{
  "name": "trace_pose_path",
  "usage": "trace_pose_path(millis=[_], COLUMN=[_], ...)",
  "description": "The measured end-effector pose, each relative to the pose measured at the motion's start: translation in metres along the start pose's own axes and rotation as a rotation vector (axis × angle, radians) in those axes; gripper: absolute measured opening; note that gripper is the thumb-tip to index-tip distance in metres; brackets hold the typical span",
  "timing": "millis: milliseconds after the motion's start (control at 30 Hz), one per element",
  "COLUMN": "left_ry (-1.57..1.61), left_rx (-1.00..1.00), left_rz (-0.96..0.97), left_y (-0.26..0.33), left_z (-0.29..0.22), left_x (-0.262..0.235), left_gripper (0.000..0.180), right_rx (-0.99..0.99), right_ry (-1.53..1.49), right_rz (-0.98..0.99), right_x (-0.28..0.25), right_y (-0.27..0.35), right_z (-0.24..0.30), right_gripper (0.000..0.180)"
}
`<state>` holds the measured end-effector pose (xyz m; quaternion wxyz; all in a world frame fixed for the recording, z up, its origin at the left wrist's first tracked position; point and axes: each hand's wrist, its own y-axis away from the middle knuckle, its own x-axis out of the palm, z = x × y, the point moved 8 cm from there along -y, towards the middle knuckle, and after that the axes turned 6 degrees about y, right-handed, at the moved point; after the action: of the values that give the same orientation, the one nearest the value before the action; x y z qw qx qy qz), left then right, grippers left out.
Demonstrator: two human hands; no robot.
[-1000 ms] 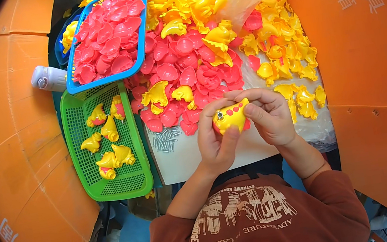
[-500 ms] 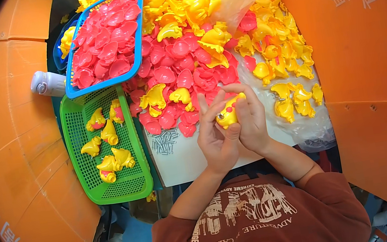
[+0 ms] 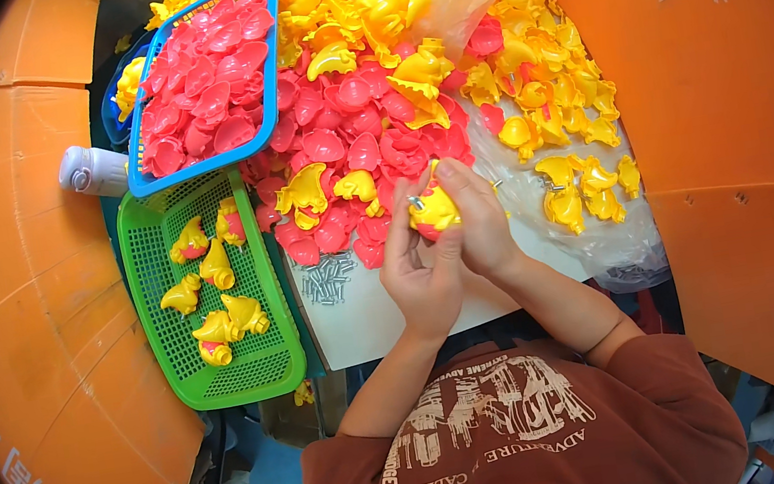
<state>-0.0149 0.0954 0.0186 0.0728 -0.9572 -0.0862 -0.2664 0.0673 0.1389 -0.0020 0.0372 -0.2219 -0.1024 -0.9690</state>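
Between my two hands is a yellow and red plastic toy piece (image 3: 434,211), held above the near part of the table. My left hand (image 3: 418,276) is closed round its left and lower side, thumb against the front. My right hand (image 3: 482,224) wraps its right side with fingers bent over it. A small silver metal pin (image 3: 416,203) sticks out of the toy's left side, and another metal tip shows beyond my right hand. Several loose silver pins (image 3: 327,280) lie on the white board to the left of my hands.
A green basket (image 3: 285,354) with several joined yellow toys stands at left, below a blue-rimmed basket (image 3: 243,153) of red shells. Red shells (image 3: 322,151) and yellow shells (image 3: 371,11) heap beyond my hands. More yellow pieces (image 3: 564,206) lie right on clear plastic. Orange panels (image 3: 745,135) flank both sides.
Both hands have shifted slightly left and away from me with the toy. The toy is turned, and my fingers have closed more tightly round it.
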Motion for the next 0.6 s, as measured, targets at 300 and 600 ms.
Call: trace_pose_path(millis=[300, 600], left_ry=[-0.217, -0.243], left_rx=[-0.094, -0.023], left_rz=[0.109, 0.07], left_y=[0.02, 0.032], left_z=[0.008, 0.006], left_x=[-0.02, -0.032], left_gripper=[0.048, 0.051], right_rx=[-0.245, -0.18], right_ry=[0.458, 0.268], right_rz=[-0.016, 0.017], right_x=[-0.001, 0.004], right_y=[0.012, 0.027], right_z=[0.009, -0.017], right_gripper=[0.025, 0.027])
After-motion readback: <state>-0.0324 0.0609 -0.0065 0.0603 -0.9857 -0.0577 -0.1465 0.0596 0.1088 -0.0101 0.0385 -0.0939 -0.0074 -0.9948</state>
